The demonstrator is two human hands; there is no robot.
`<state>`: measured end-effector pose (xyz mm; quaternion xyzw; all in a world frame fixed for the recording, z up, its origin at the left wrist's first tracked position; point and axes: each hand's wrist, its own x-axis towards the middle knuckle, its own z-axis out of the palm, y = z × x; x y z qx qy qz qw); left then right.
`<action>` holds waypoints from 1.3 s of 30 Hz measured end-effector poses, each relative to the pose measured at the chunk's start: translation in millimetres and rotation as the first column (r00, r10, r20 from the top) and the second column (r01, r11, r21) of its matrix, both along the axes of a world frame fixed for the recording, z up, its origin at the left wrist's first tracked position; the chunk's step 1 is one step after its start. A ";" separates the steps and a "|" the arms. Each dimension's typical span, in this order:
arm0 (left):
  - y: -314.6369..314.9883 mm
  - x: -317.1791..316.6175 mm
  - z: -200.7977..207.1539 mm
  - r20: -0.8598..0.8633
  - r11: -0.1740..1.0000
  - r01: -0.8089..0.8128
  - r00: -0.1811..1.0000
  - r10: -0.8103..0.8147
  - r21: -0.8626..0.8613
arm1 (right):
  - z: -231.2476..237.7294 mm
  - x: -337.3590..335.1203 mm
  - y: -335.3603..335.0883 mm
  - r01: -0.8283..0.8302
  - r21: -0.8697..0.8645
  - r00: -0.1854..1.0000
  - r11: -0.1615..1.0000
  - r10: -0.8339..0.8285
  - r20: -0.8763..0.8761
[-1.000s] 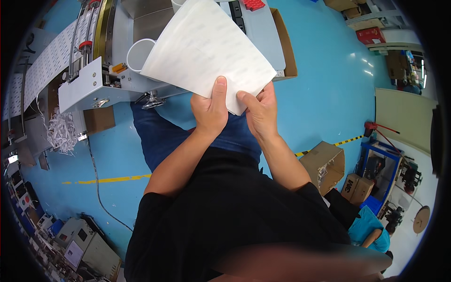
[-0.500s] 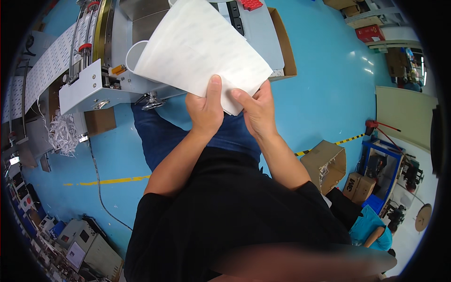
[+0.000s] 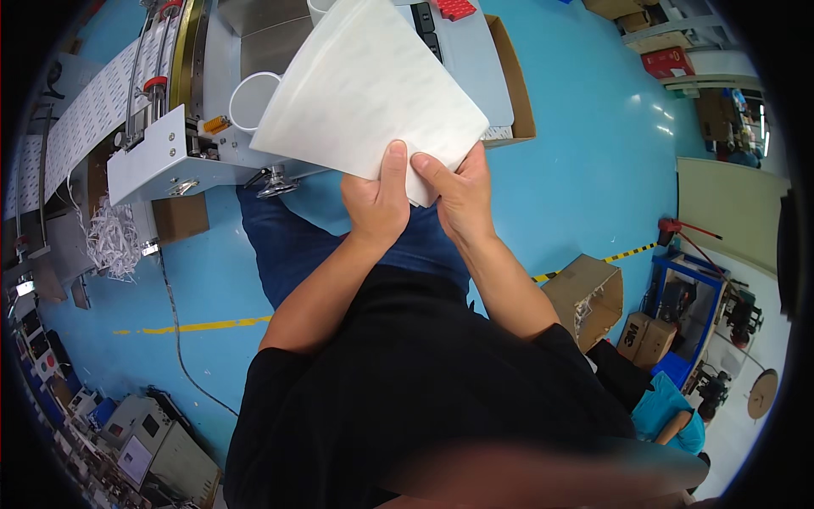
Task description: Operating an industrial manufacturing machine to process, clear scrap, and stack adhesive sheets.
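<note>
A stack of white paper sheets [image 3: 365,93] is tilted up in front of me, its left edge slightly fanned into layers. My left hand [image 3: 379,191] is closed on the lower edge, thumb lying on top of the sheets. Close beside it, my right hand [image 3: 462,191] grips the lower right corner, its thumb also on the top sheet. The fingers of both hands are mostly hidden beneath the stack. Just left of the sheets, a white round cup-like ring [image 3: 252,103] stands on the machine table [image 3: 222,76].
A machine with metal rollers [image 3: 153,93] carries a printed white web [image 3: 93,106] at the left. Paper shreds [image 3: 114,242] hang below it. A handwheel [image 3: 276,182] juts out near my leg. An open carton [image 3: 604,293] stands at right, with a person in teal [image 3: 670,416] beyond.
The stack has shifted slightly right and its left edge now shows more fanned layers. More of the white ring is uncovered. My left hand has moved slightly right; both hands keep their grip.
</note>
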<state>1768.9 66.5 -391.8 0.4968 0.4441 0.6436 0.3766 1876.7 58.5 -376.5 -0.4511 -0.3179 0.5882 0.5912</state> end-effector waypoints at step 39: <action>15.6 -20.6 4.8 0.282 0.980 0.001 0.958 0.056 -0.200 | -7.8 5.4 -5.8 -0.142 -0.152 0.987 0.978 0.151 0.052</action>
